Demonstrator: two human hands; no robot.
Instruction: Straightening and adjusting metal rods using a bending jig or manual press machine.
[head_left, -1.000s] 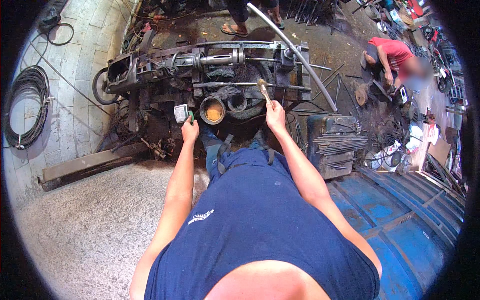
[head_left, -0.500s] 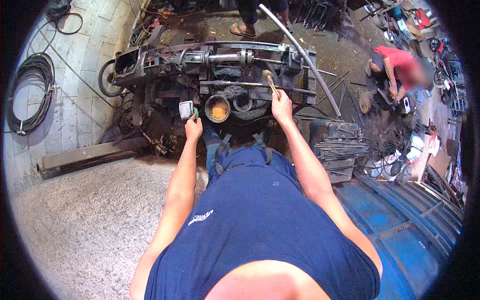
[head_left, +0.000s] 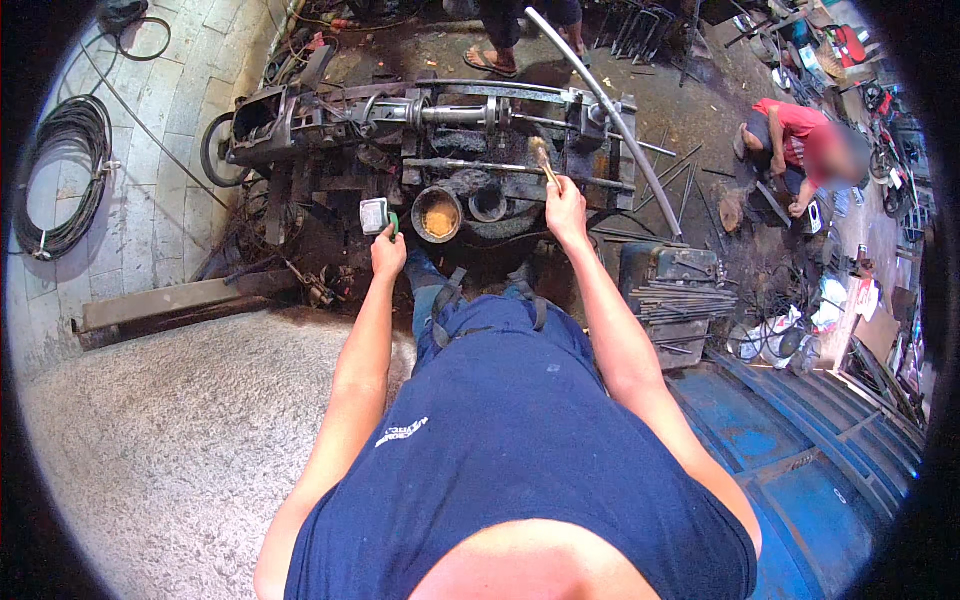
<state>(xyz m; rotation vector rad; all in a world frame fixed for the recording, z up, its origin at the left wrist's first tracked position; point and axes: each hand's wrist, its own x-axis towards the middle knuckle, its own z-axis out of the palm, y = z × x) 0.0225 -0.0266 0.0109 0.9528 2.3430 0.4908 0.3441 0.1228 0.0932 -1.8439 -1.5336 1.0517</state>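
Note:
My left hand [head_left: 389, 252] grips the green handle [head_left: 393, 222] of a squarish thing with a pale grey-white face [head_left: 374, 217]; its exact kind does not show. Just right of it is a round metal cup [head_left: 437, 214] with orange-brown stuff inside. Fingers closed, my right hand [head_left: 566, 210] holds a paintbrush [head_left: 551, 174] by its handle. Its worn, pale bristles point away from me, over the front of a dark, greasy machine [head_left: 455, 114] with a shiny shaft. Whether the bristles touch the machine I cannot tell.
A long grey pipe [head_left: 607, 105] leans across the machine's right end. Metal rods [head_left: 688, 299] lie on a box to my right. Another person in a red shirt [head_left: 797, 130] bends low at far right; another person's sandalled foot [head_left: 490, 62] is beyond the machine. Coiled cable [head_left: 65, 178] lies left.
Both hands keep their grip and have barely moved. The view has shifted slightly. At the right, the hands of the person in red have moved apart.

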